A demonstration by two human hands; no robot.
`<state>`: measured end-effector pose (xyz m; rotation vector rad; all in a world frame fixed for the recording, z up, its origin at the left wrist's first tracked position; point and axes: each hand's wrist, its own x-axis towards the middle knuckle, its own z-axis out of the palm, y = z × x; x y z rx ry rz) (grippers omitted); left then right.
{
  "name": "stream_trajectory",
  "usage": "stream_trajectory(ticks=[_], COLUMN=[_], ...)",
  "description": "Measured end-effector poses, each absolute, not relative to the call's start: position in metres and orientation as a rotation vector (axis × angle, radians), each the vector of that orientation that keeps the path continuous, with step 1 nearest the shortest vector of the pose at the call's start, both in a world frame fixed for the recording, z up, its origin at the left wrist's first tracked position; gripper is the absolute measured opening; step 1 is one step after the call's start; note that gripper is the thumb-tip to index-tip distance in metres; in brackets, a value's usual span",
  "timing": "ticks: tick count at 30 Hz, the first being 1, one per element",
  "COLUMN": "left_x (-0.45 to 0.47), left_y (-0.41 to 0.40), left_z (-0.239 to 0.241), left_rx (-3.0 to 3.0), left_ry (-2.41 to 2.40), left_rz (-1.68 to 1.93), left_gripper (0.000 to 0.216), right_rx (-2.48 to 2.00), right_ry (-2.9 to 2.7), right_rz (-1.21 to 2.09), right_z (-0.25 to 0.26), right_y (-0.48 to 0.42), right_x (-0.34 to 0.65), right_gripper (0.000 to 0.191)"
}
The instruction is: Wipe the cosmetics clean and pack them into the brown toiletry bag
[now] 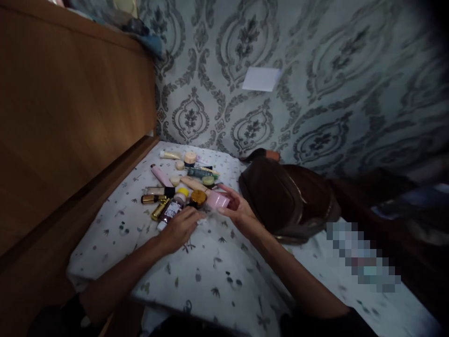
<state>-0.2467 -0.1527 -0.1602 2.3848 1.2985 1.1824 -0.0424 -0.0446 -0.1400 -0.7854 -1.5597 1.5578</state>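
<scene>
My right hand [242, 213] is closed around a shiny pink container [218, 200], thumb below and fingers on its far side. Just left of it, my left hand [182, 228] is low over the patterned cloth, fingers curled and pressed together. Something pale shows at its fingertips, too small to name. Beside that hand lie a dark bottle with a white label [171, 209] and an amber-lidded jar [198, 198]. Around them are a yellow cap [182, 192], a gold tube [160, 209], a black-capped bottle [156, 191] and a pink tube [161, 175].
Farther back on the cloth [199, 262] are a cream tube [170, 155], a peach-lidded jar [190, 158] and a dark green tube [198, 173]. A brown leather bag [287, 199] stands at right. A wooden panel [77, 79] rises at left, and a patterned wall [210, 103] closes the back.
</scene>
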Motion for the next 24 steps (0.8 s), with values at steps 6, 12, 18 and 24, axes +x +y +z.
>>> stream_trajectory(ticks=[6, 12, 18, 24], left_x=[-0.252, -0.226, -0.193, -0.180], left_y=[-0.157, -0.171, -0.173, -0.148], left_z=[-0.153, -0.146, -0.142, -0.139], left_rx=[2.046, 2.195, 2.593, 2.609], left_ry=[1.553, 1.476, 1.224, 1.392], left_rz=[1.428, 1.353, 1.167, 0.945], left_gripper=[0.018, 0.018, 0.027, 0.031], right_rx=[-0.854, -0.832, -0.763, -0.879], right_ry=[-1.790, -2.066, -2.024, -2.049], right_rz=[1.277, 1.058, 1.139, 1.068], right_z=[-0.184, -0.184, -0.184, -0.181], right_y=[-0.083, -0.101, -0.101, -0.104], right_x=[-0.018, -0.020, -0.018, -0.017], right_gripper=[0.092, 0.092, 0.106, 0.107])
